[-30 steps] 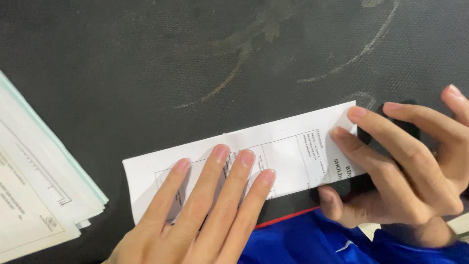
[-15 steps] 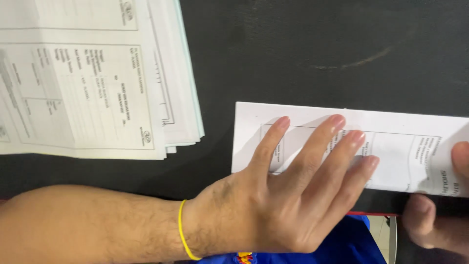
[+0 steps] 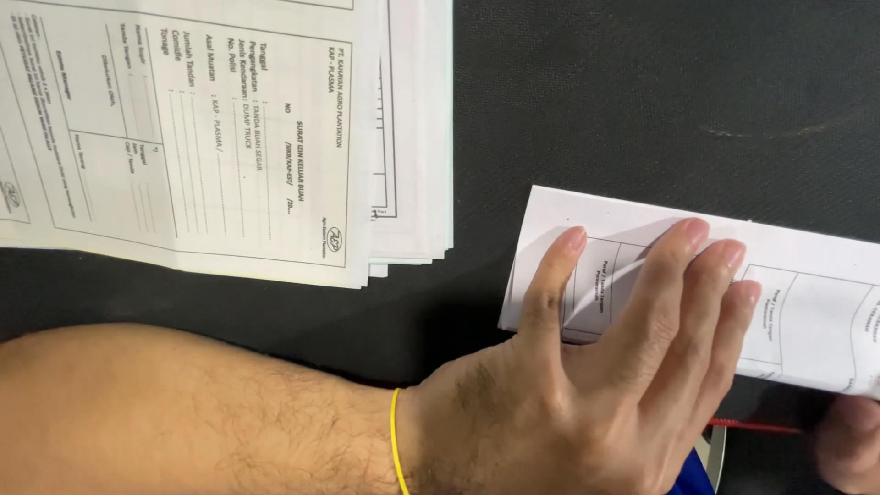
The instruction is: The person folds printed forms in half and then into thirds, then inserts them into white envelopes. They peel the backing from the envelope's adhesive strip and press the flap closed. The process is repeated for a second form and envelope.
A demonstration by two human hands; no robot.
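I see my left hand (image 3: 587,367) lying flat, palm down, on a folded white paper (image 3: 807,284) with printed form boxes. The four fingers (image 3: 674,275) are stretched out and held close together, pressing the left part of the sheet against the dark bench (image 3: 642,101); they grip nothing, they only rest on the sheet. The fingertips reach nearly to the paper's far edge. A thin yellow band (image 3: 396,440) circles the wrist, and the bare forearm runs off to the left edge of the view.

The folded paper sits on the right side of the bench, slightly tilted, its left end near the middle of the view and its right end running out of the frame. My right hand (image 3: 848,445) shows only as a small part at the lower right corner, just below the paper's near edge. I cannot tell whether it is spread or closed, nor whether it touches the sheet.

At the upper left lies a stack of printed forms (image 3: 229,128), white sheets piled with their edges slightly fanned, apart from the folded paper with bare bench between them. Below my left hand, a strip of blue cloth (image 3: 692,477) and a thin red line (image 3: 756,426) show at the bottom edge.
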